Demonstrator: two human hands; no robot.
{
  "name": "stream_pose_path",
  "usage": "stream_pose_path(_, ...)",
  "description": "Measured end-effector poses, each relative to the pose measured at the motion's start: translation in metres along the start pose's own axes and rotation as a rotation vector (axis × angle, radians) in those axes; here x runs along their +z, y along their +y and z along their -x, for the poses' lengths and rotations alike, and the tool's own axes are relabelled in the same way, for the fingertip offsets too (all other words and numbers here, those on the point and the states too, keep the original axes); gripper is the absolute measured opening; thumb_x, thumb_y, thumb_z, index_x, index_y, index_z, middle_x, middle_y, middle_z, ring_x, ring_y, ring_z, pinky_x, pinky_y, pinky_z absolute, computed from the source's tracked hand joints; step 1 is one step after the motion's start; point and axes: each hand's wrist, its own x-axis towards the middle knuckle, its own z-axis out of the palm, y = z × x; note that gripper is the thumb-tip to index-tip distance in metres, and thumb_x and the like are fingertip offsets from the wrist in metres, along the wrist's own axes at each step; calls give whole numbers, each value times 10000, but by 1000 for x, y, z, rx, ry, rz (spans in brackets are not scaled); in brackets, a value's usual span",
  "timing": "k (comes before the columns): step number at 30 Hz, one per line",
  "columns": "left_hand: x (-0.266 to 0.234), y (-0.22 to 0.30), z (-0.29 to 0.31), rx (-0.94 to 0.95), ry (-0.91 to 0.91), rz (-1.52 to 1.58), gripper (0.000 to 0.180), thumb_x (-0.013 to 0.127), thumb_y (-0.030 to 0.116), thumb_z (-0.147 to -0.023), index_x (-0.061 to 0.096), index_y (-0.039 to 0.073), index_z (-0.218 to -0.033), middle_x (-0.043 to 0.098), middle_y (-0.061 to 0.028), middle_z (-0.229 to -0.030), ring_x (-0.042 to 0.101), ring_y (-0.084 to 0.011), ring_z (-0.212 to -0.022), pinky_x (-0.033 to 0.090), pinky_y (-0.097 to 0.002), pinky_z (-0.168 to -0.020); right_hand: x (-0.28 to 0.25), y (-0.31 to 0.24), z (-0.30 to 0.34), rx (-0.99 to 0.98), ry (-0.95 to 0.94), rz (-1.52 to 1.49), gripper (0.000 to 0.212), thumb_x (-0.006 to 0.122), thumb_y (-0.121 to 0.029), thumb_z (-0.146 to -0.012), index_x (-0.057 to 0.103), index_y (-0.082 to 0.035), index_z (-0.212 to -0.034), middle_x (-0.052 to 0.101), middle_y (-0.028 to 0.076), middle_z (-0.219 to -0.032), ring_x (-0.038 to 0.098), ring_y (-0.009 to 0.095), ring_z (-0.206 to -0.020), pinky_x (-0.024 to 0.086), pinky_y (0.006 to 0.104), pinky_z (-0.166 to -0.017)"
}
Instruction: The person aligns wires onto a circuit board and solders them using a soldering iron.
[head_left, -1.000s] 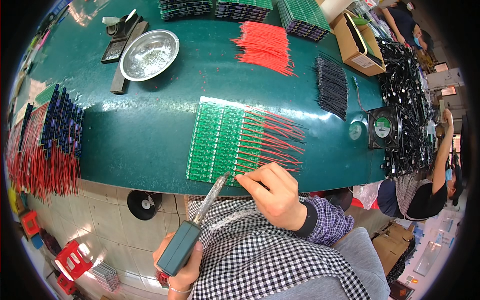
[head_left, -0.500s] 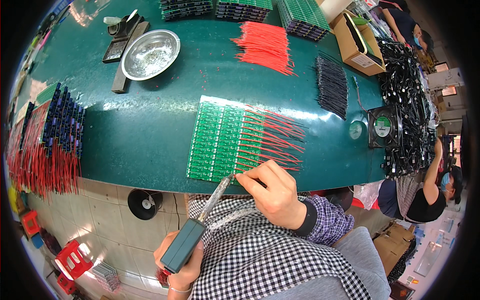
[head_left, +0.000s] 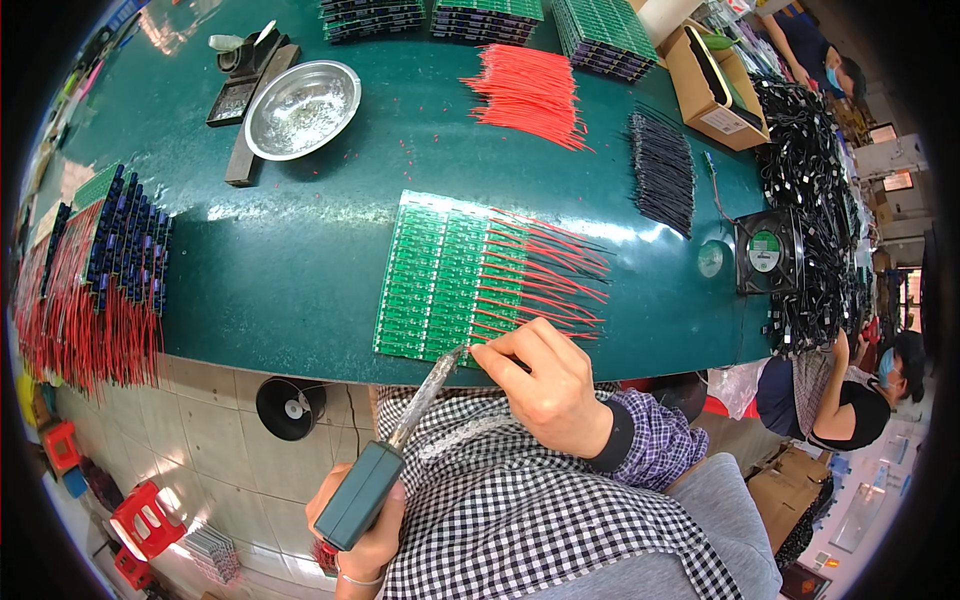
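My left hand [head_left: 366,525] is closed round the dark green, boxy handle of a soldering iron [head_left: 418,408]. The iron's tip meets the lower edge of a green circuit board panel [head_left: 408,270], which lies flat on the bench. My right hand [head_left: 548,385] pinches thumb and forefinger together beside that tip; whatever is between them is too small and hidden to make out. Red wires [head_left: 550,275], with some dark ones among them, fan out rightward from the panel's right part, just above my right hand.
Beyond the panel lie bundles of red wires [head_left: 525,95] and black wires [head_left: 662,172]. A metal bowl [head_left: 302,110] stands far left, stacked wired boards [head_left: 125,250] at left. A small fan [head_left: 768,252] and heaped black cables [head_left: 815,200] occupy the right. Other people sit further right.
The soldering iron's handle has dipped slightly down and left, its tip staying at the panel's edge. My right hand is nearly still. A person at right has lowered an arm.
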Motion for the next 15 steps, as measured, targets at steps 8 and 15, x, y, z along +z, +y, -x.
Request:
stream_pose_path(8,1,-1,4,-32,13,-4,197,806,1,-712,724,-44,-886,697,-155,-823,679,-294,-656,521,-349,-575,1,0,1,5,13,11,305,721,33,-656,753,23,-959,657,71,-841,625,212,-733,504,316,-580)
stream_pose_path(15,-1,1,6,-42,21,-7,212,805,5,-715,727,-51,-905,710,-166,-849,696,-300,-683,536,-351,-595,-1,-5,4,-14,53,-31,300,740,48,-649,749,22,-947,655,72,-831,623,218,-717,502,326,-577)
